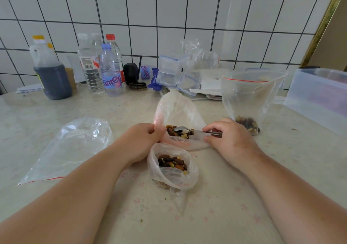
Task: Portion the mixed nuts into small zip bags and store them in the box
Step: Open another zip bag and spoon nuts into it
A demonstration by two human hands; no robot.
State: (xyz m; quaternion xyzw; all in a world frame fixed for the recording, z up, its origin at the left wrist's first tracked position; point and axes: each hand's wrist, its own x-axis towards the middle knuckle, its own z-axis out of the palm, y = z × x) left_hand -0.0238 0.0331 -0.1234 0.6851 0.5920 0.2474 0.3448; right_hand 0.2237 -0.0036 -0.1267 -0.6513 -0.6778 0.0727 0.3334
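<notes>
1. The right hand (228, 140) pinches the handle of a metal spoon (189, 130) between thumb and curled fingers; the handle runs roughly level, bowl end pointing left into the open bag (178, 112).
2. The left hand (142, 140) pinches the near-left lip of that bag, fingers curled on the film, holding its mouth up and wide.
3. The relation that matters: the spoon bowl sits right over the mixed nuts (178, 132) inside the held bag, while the second heap, in the near bag (171, 166), lies just below and between both hands, closer to the person. I cannot tell which bag is the source and which the portion.
4. A zip bag (249, 101) with a red seal line stands upright just beyond the right hand, a small dark portion in its bottom corner. An empty zip bag (69, 148) lies flat well to the left, nearer the left hand.
5. The box (319, 97), frosted translucent plastic, stands at the far right of the tabletop (56, 202), on the right hand's side.
6. Materials: bags are thin, crinkled and limp, so the mouths likely collapse if released; nuts are loose, irregular, brown and yellow; the spoon is smooth and shiny.
</notes>
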